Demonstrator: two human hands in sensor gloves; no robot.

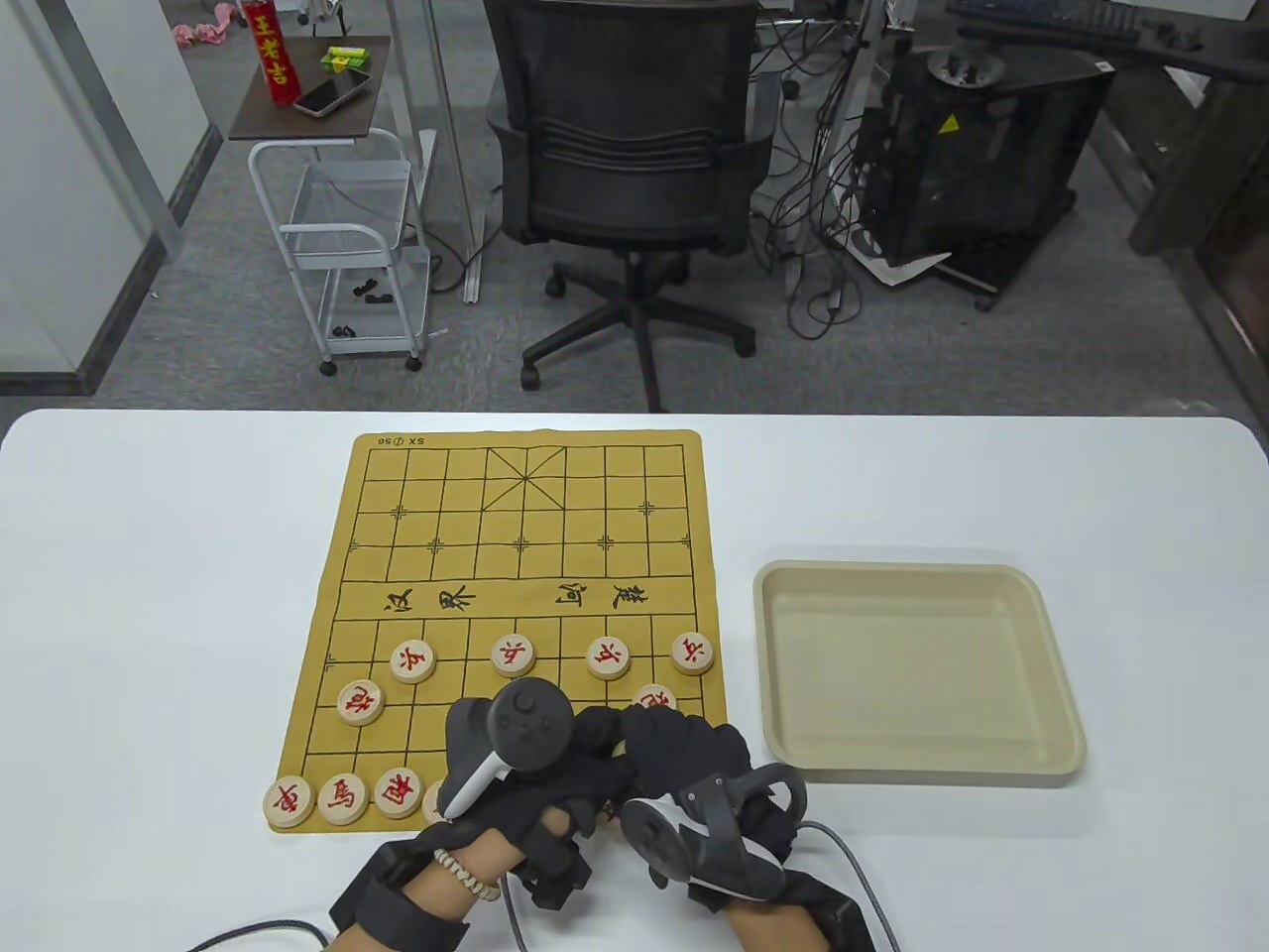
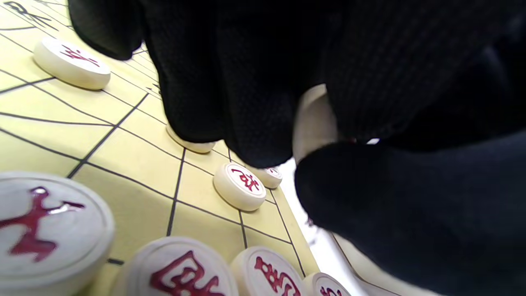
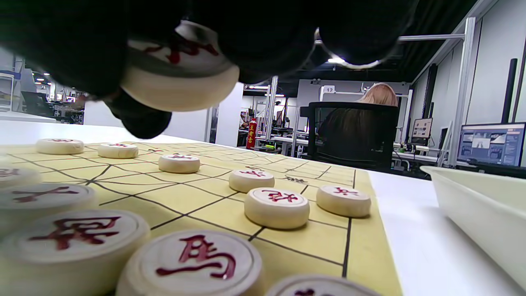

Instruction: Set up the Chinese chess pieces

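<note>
The yellow chess board lies mid-table with red-lettered pieces on its near half. Several soldiers such as one stand in a row, a cannon sits at the left, and back-row pieces such as one line the near edge. Both hands hover together over the near right of the board. My right hand grips a piece above the board. My left hand touches it. In the left wrist view a pale piece shows on edge between gloved fingers; I cannot tell whose grip it is.
A beige tray stands right of the board, with nothing in it; its wall shows in the right wrist view. A second cannon is half hidden by my right hand. An office chair stands beyond the table's far edge.
</note>
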